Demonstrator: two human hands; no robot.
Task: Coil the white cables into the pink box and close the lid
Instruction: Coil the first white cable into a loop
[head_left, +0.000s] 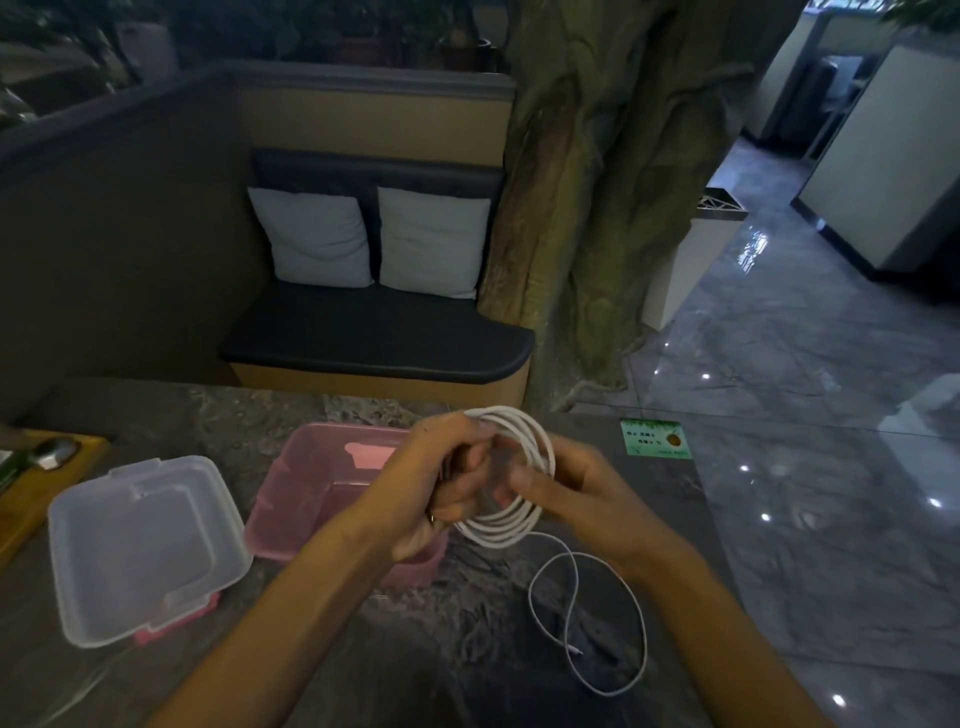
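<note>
Both hands grasp the white cable coil (511, 467), left hand (447, 486), right hand (576, 491), above the open pink box (311, 499); loose tail (587, 618) unwound, lid (140, 545) off, box apparently unfilled

A dark stone-patterned table (291, 410) fills the foreground. On its far right corner lies a green sticker (655, 439). At the left edge sits a yellow tray (31, 499) with a metal object on it. Beyond the table stands a bench (374, 338) with two white cushions (311, 236) side by side. Right of it rises a tree trunk (597, 182), beside a glossy tiled floor (810, 415).
</note>
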